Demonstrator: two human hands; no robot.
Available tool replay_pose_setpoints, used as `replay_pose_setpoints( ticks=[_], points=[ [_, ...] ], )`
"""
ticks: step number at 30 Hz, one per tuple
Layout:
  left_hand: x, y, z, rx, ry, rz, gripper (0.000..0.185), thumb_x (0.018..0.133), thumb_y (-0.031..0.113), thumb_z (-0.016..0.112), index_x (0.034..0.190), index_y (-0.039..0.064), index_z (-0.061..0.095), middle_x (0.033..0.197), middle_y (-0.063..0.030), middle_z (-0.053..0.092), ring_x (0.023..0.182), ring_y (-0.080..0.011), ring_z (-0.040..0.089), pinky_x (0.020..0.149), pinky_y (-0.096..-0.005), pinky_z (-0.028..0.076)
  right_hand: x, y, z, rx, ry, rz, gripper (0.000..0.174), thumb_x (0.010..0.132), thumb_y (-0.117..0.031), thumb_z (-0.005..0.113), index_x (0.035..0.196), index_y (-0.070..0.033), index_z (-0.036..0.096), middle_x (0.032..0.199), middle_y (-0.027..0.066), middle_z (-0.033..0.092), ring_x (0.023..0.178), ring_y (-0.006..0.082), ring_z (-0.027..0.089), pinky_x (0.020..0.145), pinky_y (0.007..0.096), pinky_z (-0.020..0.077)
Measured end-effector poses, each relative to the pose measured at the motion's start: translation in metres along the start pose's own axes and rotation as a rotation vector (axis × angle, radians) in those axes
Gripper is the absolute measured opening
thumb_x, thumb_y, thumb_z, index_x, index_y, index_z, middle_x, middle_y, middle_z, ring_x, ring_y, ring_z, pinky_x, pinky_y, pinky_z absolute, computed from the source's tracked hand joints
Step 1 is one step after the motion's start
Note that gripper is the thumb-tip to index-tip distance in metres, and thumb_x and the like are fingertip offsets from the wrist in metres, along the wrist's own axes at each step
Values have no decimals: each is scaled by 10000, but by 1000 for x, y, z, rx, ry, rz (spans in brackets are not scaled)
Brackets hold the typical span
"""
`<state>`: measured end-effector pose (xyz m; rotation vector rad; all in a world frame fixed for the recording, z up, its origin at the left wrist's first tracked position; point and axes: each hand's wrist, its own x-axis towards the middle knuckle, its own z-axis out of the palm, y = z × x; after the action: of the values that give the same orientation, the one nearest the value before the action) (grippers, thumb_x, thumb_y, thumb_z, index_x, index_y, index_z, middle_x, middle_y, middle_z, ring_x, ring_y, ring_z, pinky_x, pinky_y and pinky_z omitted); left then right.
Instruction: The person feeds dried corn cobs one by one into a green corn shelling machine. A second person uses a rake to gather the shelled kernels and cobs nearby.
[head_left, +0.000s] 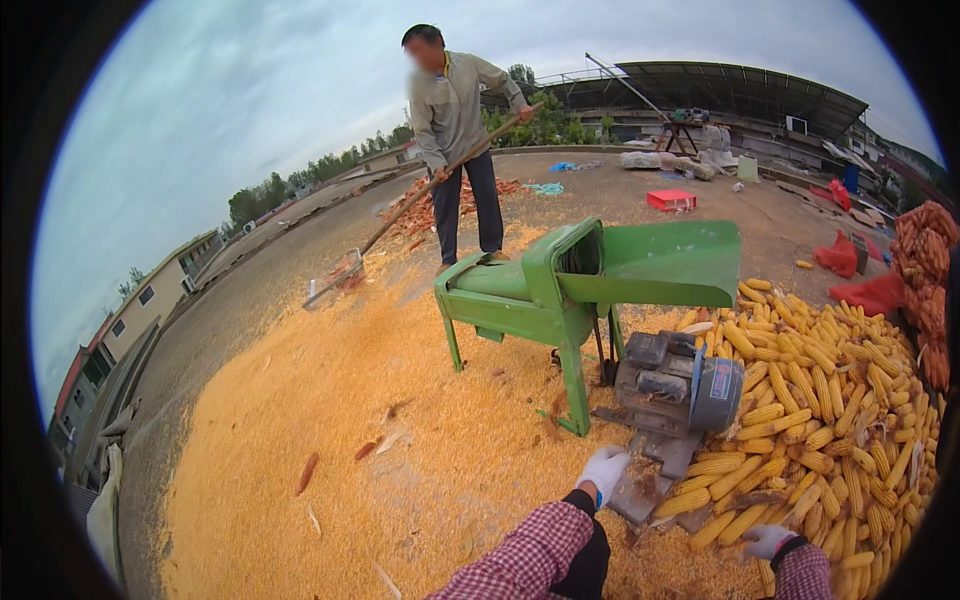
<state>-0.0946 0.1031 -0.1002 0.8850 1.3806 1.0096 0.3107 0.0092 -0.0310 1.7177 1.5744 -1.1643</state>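
Observation:
My left hand, in a white glove, is beside the metal base of an electric motor; its fingers are hidden, so a grip cannot be made out. My right hand, also gloved, is low at the edge of a heap of yellow corn cobs. Whether it holds a cob is unclear. The motor stands by a green corn sheller, whose feed chute points right over the cobs. Loose corn kernels cover the ground to the left.
Behind the sheller a person holds a long-handled rake or shovel over the kernels. Stripped cobs are piled behind them. A red box, red mesh sacks and a full net bag are at right.

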Motion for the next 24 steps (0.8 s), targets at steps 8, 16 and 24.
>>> replay_pose_setpoints(
  ticks=[8, 16, 24],
  points=[
    [-7, 12, 4, -38, -14, -76, 360, 948, 223, 648, 1241, 17, 621, 938, -45, 649, 782, -162, 581, 707, -325, 485, -15, -10, -3, -15, 17, 39, 637, 979, -376, 589, 1529, -84, 456, 1551, 132, 473, 1380, 302, 488, 1120, 405, 431],
    [-10, 15, 7, -72, -37, -83, 334, 955, 215, 635, 1231, 27, 616, 884, -25, 627, 718, -133, 562, 608, -316, 478, -13, -10, -1, -8, 41, 36, 636, 977, -373, 589, 1530, -89, 456, 1524, 139, 502, 1360, 304, 506, 1105, 406, 444],
    [-9, 5, 11, -63, -46, -79, 359, 955, 215, 627, 1253, 15, 621, 896, -41, 642, 734, -135, 581, 636, -320, 491, -15, -7, 3, 25, 33, 46, 634, 982, -367, 587, 1537, -96, 447, 1520, 143, 505, 1352, 311, 513, 1109, 403, 439]
  ],
)
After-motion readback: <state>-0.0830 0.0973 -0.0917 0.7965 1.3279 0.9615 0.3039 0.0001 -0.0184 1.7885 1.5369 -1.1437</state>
